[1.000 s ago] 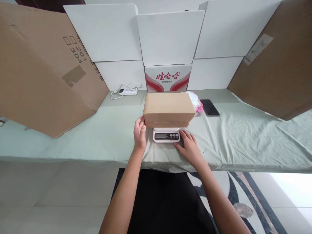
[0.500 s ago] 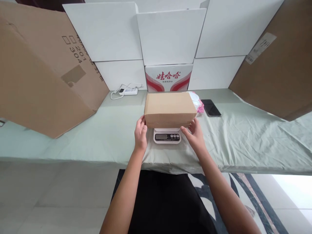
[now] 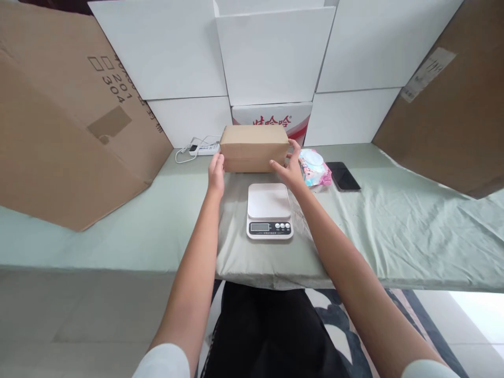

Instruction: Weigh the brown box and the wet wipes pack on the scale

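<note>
A brown cardboard box (image 3: 254, 152) is gripped from both ends at the back of the table, in front of the white printed carton. My left hand (image 3: 216, 173) presses against its left end, fingers partly hidden behind it. At the right end, my right hand (image 3: 290, 167) has its thumb on the front face and its fingers around the corner. Nearer to me lies a white digital kitchen scale (image 3: 269, 210), its platform bare and its display and buttons facing me. Whether the box touches the table is hard to tell.
Right of the box are a pink and blue wipes packet (image 3: 315, 169) and a black phone (image 3: 343, 176). A white power strip (image 3: 205, 149) with a cable lies behind left. White panels (image 3: 271, 58) stand behind; large cardboard sheets flank both sides, left (image 3: 59, 142) and right (image 3: 444, 121).
Both hands have carried the cardboard box off the scale, away from me and slightly left. The scale's platform and the wipes packet now show fully.
</note>
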Available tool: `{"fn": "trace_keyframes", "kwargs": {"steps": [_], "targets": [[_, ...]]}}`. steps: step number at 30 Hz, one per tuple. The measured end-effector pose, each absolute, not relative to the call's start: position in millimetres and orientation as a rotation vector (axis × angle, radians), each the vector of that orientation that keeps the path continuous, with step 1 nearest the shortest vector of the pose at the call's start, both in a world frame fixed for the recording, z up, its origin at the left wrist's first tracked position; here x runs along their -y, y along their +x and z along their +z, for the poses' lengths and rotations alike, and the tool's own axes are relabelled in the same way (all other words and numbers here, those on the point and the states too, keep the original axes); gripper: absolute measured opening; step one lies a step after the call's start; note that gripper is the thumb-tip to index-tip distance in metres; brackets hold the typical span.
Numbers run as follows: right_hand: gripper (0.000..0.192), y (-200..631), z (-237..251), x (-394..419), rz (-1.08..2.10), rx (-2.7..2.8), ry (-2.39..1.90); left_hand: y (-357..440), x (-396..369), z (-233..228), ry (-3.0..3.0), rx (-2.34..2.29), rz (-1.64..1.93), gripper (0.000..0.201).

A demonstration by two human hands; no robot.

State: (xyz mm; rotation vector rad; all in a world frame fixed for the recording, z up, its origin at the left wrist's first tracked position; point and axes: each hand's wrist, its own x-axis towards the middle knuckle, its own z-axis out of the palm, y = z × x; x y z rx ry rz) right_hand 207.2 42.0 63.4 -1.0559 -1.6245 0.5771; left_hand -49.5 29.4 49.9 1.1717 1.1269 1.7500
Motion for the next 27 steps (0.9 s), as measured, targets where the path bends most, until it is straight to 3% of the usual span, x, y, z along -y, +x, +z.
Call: {"fn": "trace_keyframes", "kwargs": {"steps": [5, 10, 14, 18, 23, 27], "targets": [[0.09, 203, 36, -71, 0.689, 1.6, -1.091, -42, -61, 2, 1.001, -1.142, 1.749, 0.073], [0.089, 207, 31, -73, 0.763, 1.592, -1.184, -43, -67, -12, 1.041, -1.141, 1.721, 0.08], [0.081, 231, 50, -81, 0.474, 1.572, -1.297, -52, -60, -9, 1.033, -1.214, 1.802, 0.1], [0.071, 270, 75, -87, 0.115, 1.698, -1.502, -60, -54, -5, 1.021, -1.229, 1.889, 0.1], [0.09, 285, 82, -85, 0.27, 1.732, -2.0, -58, -54, -5, 1.023, -1.233, 1.893, 0.097], [0.103, 279, 85, -86, 0.356, 1.723, -2.163, -57, -54, -5, 1.015, -1.247, 1.888, 0.095]]}}
